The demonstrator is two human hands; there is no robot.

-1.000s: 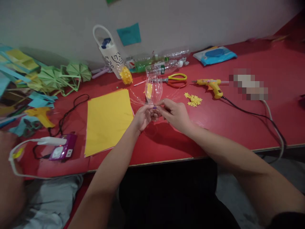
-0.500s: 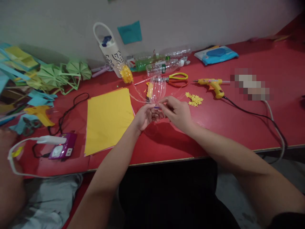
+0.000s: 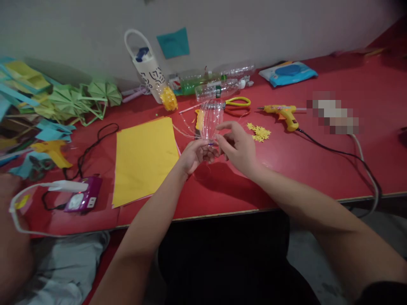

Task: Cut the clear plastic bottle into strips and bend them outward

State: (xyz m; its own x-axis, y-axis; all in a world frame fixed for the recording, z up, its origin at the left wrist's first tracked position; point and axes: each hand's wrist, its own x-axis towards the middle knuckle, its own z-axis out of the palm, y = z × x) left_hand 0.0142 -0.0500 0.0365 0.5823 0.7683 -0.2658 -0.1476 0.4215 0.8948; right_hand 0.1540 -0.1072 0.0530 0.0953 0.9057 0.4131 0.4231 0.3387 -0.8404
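A clear plastic bottle piece cut into thin strips point(image 3: 212, 118) is in my left hand point(image 3: 199, 154), gripped at its narrow neck end by a small blue-purple ring. Some strips stand upward together, while others splay out to the left. Close by on the right, my right hand point(image 3: 237, 146) has its thumb and index finger slightly apart beside the strips, the other fingers curled. Whether a fingertip touches a strip is hard to make out. Behind the piece lie scissors point(image 3: 238, 101) with yellow and red handles. A pile of small yellow stars point(image 3: 261, 132) sits to the right.
Yellow paper sheets point(image 3: 144, 163) lie left of my hands on the red table point(image 3: 318, 169). A yellow glue gun point(image 3: 282, 113) with its cord rests at right. Plastic bottles point(image 3: 219, 89) and a white tumbler point(image 3: 149, 74) are behind. A purple power adapter point(image 3: 84, 195) stands near another person's arm point(image 3: 12, 237).
My right thumb and index finger have parted and the hand has shifted slightly up. Strips that splayed out to the right no longer show there. My left hand keeps its grip.
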